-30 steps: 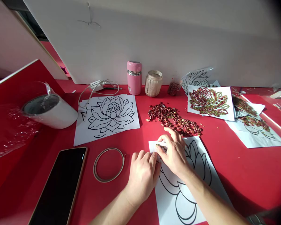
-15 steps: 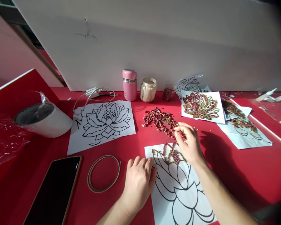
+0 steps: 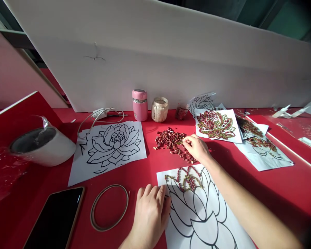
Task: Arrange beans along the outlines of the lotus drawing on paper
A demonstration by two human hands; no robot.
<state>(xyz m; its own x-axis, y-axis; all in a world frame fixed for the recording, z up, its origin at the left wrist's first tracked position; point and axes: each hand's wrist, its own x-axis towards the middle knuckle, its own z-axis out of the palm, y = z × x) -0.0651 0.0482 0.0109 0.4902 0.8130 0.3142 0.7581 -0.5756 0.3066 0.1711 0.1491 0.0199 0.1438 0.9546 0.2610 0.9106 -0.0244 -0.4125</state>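
A sheet with a lotus line drawing (image 3: 204, 218) lies in front of me, and small red and green beans line some petals at its top. My left hand (image 3: 150, 209) rests at the sheet's left edge, fingers curled down and close together; whatever is under them is hidden. Beyond the sheet lies a loose pile of red beans (image 3: 168, 138) with some green ones. My right hand (image 3: 197, 148) reaches over the pile's right side, thumb and forefinger pinched together at the beans. What the pinch holds is too small to make out.
To the left are more lotus sheets (image 3: 114, 148), a tape roll (image 3: 92, 214), a phone (image 3: 54, 218) and a white cylinder (image 3: 54, 148). Behind stand a pink flask (image 3: 140, 105) and a jar (image 3: 160, 110). A bean-covered lotus picture (image 3: 216, 125) lies at right, near glue bottles (image 3: 282, 111).
My right hand has moved left and farther over the bean pile, its fingers closing into a pinch. My left hand stays at the sheet's edge. The camera view has tilted up slightly.
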